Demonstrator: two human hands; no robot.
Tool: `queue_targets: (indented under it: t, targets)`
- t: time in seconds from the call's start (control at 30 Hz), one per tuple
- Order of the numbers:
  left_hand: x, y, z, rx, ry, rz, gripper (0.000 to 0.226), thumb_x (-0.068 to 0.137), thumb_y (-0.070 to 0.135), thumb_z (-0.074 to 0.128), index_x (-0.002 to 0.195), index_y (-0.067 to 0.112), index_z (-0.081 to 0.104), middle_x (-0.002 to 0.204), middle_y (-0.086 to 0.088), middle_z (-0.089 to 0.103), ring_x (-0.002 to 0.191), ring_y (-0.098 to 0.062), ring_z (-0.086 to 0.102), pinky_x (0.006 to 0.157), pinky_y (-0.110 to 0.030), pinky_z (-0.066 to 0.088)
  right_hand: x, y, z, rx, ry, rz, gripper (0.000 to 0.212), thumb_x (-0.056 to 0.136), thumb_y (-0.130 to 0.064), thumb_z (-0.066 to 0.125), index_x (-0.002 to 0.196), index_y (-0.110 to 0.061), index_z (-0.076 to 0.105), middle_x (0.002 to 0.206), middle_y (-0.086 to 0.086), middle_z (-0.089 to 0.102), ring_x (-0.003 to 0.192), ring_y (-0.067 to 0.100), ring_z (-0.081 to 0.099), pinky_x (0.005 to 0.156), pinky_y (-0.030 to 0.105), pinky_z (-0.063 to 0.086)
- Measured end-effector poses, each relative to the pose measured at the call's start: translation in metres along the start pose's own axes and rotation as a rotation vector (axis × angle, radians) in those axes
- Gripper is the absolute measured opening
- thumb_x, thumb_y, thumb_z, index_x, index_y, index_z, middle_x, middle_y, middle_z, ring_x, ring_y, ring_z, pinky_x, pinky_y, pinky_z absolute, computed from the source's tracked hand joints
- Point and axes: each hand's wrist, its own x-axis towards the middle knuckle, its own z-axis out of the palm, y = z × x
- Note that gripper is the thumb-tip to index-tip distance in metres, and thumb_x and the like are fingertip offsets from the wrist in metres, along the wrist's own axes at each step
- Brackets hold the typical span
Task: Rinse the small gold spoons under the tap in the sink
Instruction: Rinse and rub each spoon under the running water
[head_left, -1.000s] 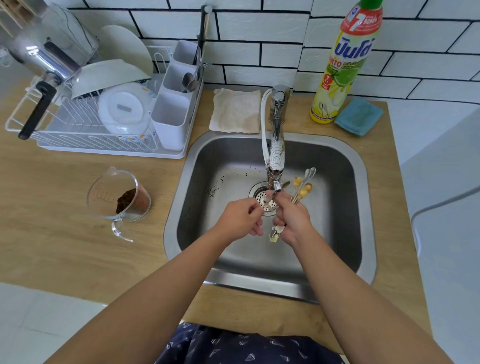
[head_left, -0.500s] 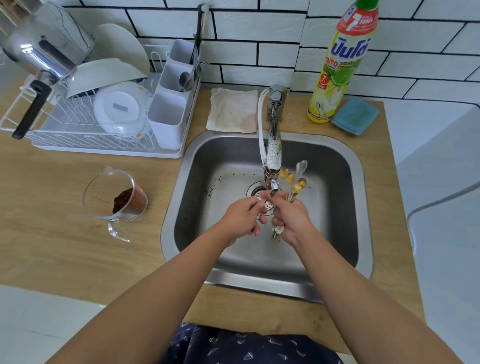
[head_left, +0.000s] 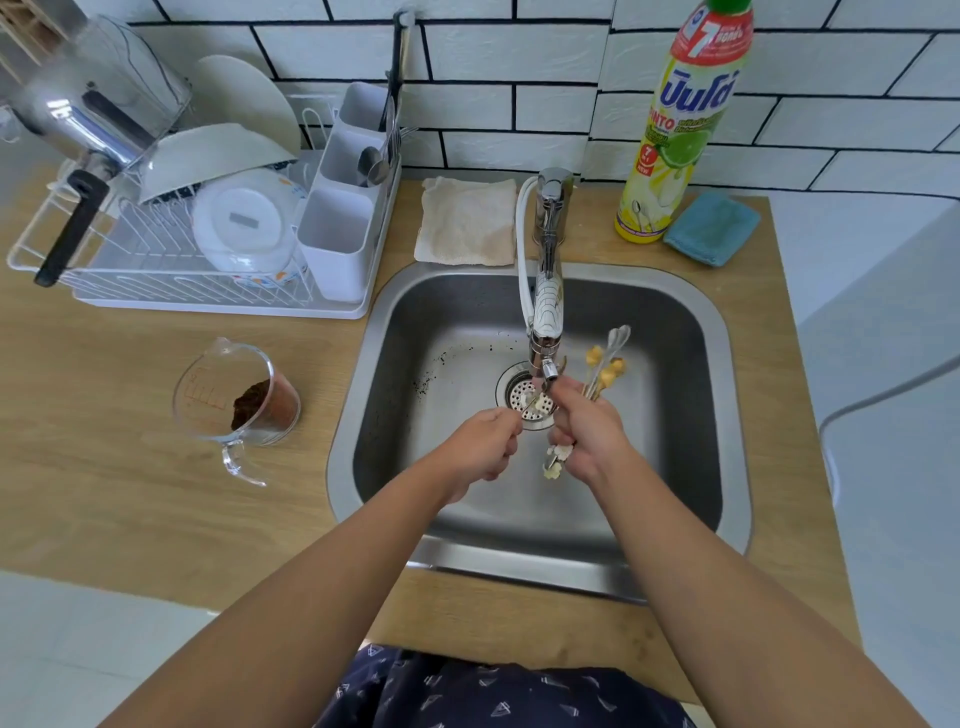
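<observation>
In the middle of the frame, over the sink (head_left: 691, 332) under the tap (head_left: 546, 312), the right hand (head_left: 587, 431) grips a bunch of small gold spoons (head_left: 605, 366) while the left hand (head_left: 480, 441) pinches one spoon (head_left: 531, 401).

The tall yellow dish soap bottle (head_left: 675, 130) by the wall has words on it. A big white "7" sits on its red top part. Below come big blue letters in Thai script. Under them I can read "INTO". A small red spot says "7" and "NEW". The glass measuring cup (head_left: 236, 400) has red marks, too small to read.
</observation>
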Motion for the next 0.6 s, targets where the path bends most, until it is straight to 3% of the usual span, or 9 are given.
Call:
queue_targets:
  t: [0.1,0.17,0.23,0.33,0.43,0.6]
  targets:
    - [-0.003,-0.001,-0.006,0.049,0.003,0.005,0.024,0.096,0.015,0.034,0.073,0.021,0.038,0.058,0.005,0.032,0.045,-0.01,0.021,0.044,-0.024,0.016,-0.003,0.002,0.003,-0.105,-0.042,-0.011,0.005,0.096,-0.016,0.072,0.095,-0.012,0.072,0.069,-0.004,0.071,0.036,0.003,0.024,0.034,0.019,0.021]
    - [-0.006,-0.005,-0.014,0.137,0.024,-0.03,0.022,0.096,0.021,0.034,0.075,0.019,0.04,0.062,0.002,0.034,0.051,-0.013,0.023,0.048,-0.027,0.018,0.0,0.001,0.004,-0.112,0.003,-0.019,0.015,0.093,-0.012,0.076,0.107,-0.012,0.07,0.073,-0.001,0.073,0.037,0.003,0.026,0.035,0.019,0.023]
    - [-0.009,-0.009,-0.021,0.233,0.082,-0.106,0.031,0.1,0.037,0.036,0.076,0.018,0.043,0.064,0.002,0.039,0.054,-0.015,0.028,0.05,-0.028,0.023,-0.002,0.004,0.006,-0.186,0.005,-0.031,0.024,0.093,-0.015,0.075,0.115,-0.01,0.067,0.091,0.006,0.079,0.04,0.005,0.026,0.037,0.02,0.023]
    - [-0.013,-0.017,-0.032,0.419,0.128,-0.186,0.056,0.101,0.065,0.032,0.078,0.017,0.051,0.071,0.0,0.05,0.061,-0.016,0.04,0.055,-0.028,0.033,-0.008,0.014,0.011,-0.34,-0.058,-0.019,0.013,0.097,-0.022,0.069,0.108,-0.017,0.067,0.107,0.006,0.08,0.045,0.009,0.021,0.043,0.023,0.023]
    - [-0.018,-0.031,-0.039,0.45,0.085,-0.097,0.053,0.102,0.061,0.037,0.076,0.016,0.051,0.071,0.0,0.054,0.057,-0.013,0.041,0.054,-0.027,0.034,-0.008,0.022,0.017,-0.333,-0.075,0.011,0.015,0.1,-0.02,0.063,0.113,-0.014,0.067,0.107,0.005,0.08,0.043,0.009,0.022,0.043,0.023,0.023]
    - [-0.015,-0.034,-0.033,0.589,0.144,0.078,0.051,0.107,0.047,0.039,0.068,0.018,0.054,0.065,0.004,0.061,0.059,-0.013,0.05,0.06,-0.032,0.037,-0.006,0.028,0.018,-0.228,-0.083,0.018,0.029,0.108,-0.035,0.05,0.115,-0.013,0.066,0.107,0.001,0.08,0.041,0.006,0.022,0.04,0.021,0.022]
